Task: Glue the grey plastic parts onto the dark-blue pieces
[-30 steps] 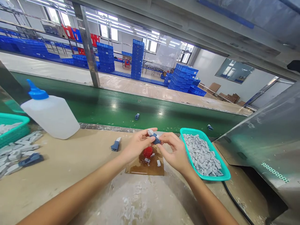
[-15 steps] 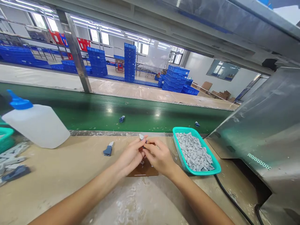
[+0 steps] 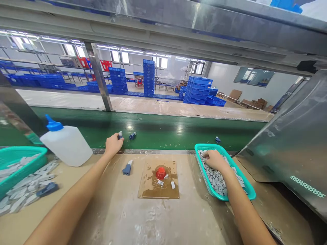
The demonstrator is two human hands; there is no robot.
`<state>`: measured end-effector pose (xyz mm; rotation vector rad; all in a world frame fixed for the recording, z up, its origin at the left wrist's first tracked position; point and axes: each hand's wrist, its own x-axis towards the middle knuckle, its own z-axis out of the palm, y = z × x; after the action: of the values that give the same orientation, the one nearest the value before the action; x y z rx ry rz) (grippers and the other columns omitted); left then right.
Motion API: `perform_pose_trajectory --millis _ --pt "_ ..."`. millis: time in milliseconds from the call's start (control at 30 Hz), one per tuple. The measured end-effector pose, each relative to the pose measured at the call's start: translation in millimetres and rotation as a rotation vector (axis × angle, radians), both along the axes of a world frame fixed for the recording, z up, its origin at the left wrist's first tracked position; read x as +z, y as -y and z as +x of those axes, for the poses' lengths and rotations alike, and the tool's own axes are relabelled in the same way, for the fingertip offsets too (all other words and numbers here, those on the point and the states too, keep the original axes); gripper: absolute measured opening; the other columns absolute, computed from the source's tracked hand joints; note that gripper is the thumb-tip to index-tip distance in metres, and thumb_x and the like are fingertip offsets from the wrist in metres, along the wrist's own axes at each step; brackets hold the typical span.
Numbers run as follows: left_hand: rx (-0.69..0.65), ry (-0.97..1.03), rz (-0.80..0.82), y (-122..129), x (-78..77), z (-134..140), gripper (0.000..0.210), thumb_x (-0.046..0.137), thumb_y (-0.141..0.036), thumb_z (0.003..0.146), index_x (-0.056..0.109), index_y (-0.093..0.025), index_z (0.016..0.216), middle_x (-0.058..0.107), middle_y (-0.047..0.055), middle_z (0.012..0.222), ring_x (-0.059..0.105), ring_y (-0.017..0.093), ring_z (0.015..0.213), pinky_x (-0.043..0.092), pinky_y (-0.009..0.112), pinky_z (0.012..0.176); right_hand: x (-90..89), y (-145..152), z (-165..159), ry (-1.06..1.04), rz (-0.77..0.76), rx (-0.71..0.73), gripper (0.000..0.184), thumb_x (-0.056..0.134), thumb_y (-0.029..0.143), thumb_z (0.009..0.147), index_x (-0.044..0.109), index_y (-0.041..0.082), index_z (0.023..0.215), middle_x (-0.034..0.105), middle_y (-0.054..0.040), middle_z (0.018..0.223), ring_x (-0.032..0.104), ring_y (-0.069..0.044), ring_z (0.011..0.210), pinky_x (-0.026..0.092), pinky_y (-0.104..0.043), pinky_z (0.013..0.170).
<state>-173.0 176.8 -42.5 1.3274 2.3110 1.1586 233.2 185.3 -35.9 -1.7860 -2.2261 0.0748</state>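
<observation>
At the near edge of the green conveyor belt (image 3: pixel 158 136), my left hand (image 3: pixel 114 144) is closed on a small dark blue and grey plastic part (image 3: pixel 120 135). Just right of it, a similar plastic part (image 3: pixel 132 136) lies on the belt. My right hand (image 3: pixel 214 160) reaches into a turquoise basket (image 3: pixel 251 195) of small grey plastic pieces (image 3: pixel 219 183). Its fingers are bent into the pile, their tips partly hidden. Between my hands, a red round piece (image 3: pixel 160 173) and a few small pale pieces (image 3: pixel 173 184) lie on a wet brown sheet (image 3: pixel 148 194).
On the left stand a white bottle (image 3: pixel 68 146) with a blue spout and another turquoise basket (image 3: pixel 28 149), with grey parts (image 3: pixel 30 190) spilled beside it. One blue part (image 3: pixel 127 168) lies on the bench. A metal housing (image 3: pixel 286 143) rises at right.
My hands were together over the brown sheet and have parted. The left carried the blue and grey part to the belt; the right went into the basket. The red piece is now uncovered.
</observation>
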Motion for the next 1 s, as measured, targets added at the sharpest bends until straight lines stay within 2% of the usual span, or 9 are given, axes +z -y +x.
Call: perform_pose_trajectory --millis 167,267,400,533,633,733,833,900,1000 --pt "0.054 -0.173 -0.096 -8.2 2.0 -9.3 0.047 0.05 -0.015 0.068 0.049 0.003 0.112 0.047 0.035 0.115 0.033 0.048 0.115 0.026 0.055 0.087 -13.5 -2.8 0.3 -0.036 0.011 -0.034 0.024 0.047 -0.002 0.051 0.062 0.016 0.052 0.06 -0.0054 0.054 0.057 -0.019 0.058 0.035 -0.024 0.053" --pt "0.0 -0.403 -0.069 -16.4 0.6 1.0 0.053 0.041 -0.019 0.075 0.037 -0.005 0.126 0.029 0.026 0.134 0.02 0.042 0.124 0.02 0.053 0.093 -15.9 -4.0 -1.7 -0.07 0.027 -0.049 0.021 0.047 0.0 0.051 0.059 0.016 0.05 0.057 -0.0039 0.052 0.054 -0.017 0.057 0.033 -0.023 0.054" --pt "-0.129 -0.488 -0.196 -25.4 -1.7 6.6 0.032 0.043 -0.024 0.074 0.059 -0.011 0.098 0.056 0.022 0.107 0.047 0.038 0.105 0.036 0.046 0.083 -11.2 -4.2 -6.1 -0.137 0.085 -0.059 0.017 0.047 0.002 0.056 0.057 0.015 0.052 0.059 -0.0061 0.063 0.054 -0.017 0.063 0.033 -0.024 0.055" --pt "-0.063 -0.423 -0.177 -21.2 4.3 5.2 0.019 0.05 -0.015 0.066 0.058 -0.013 0.084 0.059 0.017 0.09 0.053 0.034 0.095 0.041 0.04 0.077 0.9 -0.1 -12.0 -0.254 0.143 -0.069 0.007 0.051 0.015 0.064 0.057 0.016 0.06 0.06 -0.0065 0.069 0.054 -0.018 0.066 0.037 -0.026 0.059" --pt "-0.01 0.043 0.009 -10.4 18.0 17.5 0.028 0.054 -0.009 0.061 0.052 -0.015 0.088 0.057 0.009 0.081 0.055 0.028 0.09 0.042 0.036 0.076 8.3 6.0 -17.0 -0.346 0.142 -0.048 0.01 0.049 0.024 0.068 0.054 0.017 0.064 0.055 -0.0016 0.059 0.053 -0.015 0.056 0.039 -0.025 0.054" --pt "-0.087 0.585 0.154 4.1 33.2 43.7 0.024 0.049 -0.006 0.064 0.051 -0.014 0.087 0.054 0.003 0.07 0.058 0.016 0.074 0.045 0.029 0.071 11.2 13.1 -23.5 -0.579 0.125 0.054 0.01 0.047 0.027 0.069 0.049 0.018 0.066 0.052 0.0009 0.057 0.052 -0.013 0.053 0.041 -0.023 0.052" --pt "-0.254 0.77 0.124 23.0 42.9 75.5 0.013 0.049 -0.009 0.066 0.054 -0.013 0.077 0.054 0.001 0.064 0.056 0.01 0.063 0.044 0.023 0.065 11.6 21.6 -34.6 -0.838 0.109 0.187 0.008 0.05 0.025 0.065 0.046 0.019 0.064 0.049 0.0019 0.057 0.051 -0.012 0.053 0.044 -0.024 0.052" --pt "-0.411 0.924 0.11 37.7 46.0 96.6 0.008 0.054 -0.014 0.065 0.055 -0.014 0.073 0.054 0.0 0.064 0.053 0.009 0.06 0.043 0.022 0.061 12.0 30.2 -46.3 -0.877 0.083 0.26 0.007 0.052 0.022 0.064 0.046 0.018 0.063 0.05 0.0015 0.059 0.052 -0.012 0.054 0.045 -0.025 0.053" --pt "-0.662 0.863 0.003 59.0 48.1 124.4 0.014 0.06 -0.026 0.063 0.054 -0.015 0.067 0.055 -0.001 0.065 0.051 0.009 0.058 0.04 0.023 0.057 13.7 49.9 -68.4 -0.837 0.034 0.396 0.005 0.052 0.019 0.067 0.05 0.017 0.063 0.056 -0.0008 0.063 0.056 -0.013 0.059 0.048 -0.025 0.057"
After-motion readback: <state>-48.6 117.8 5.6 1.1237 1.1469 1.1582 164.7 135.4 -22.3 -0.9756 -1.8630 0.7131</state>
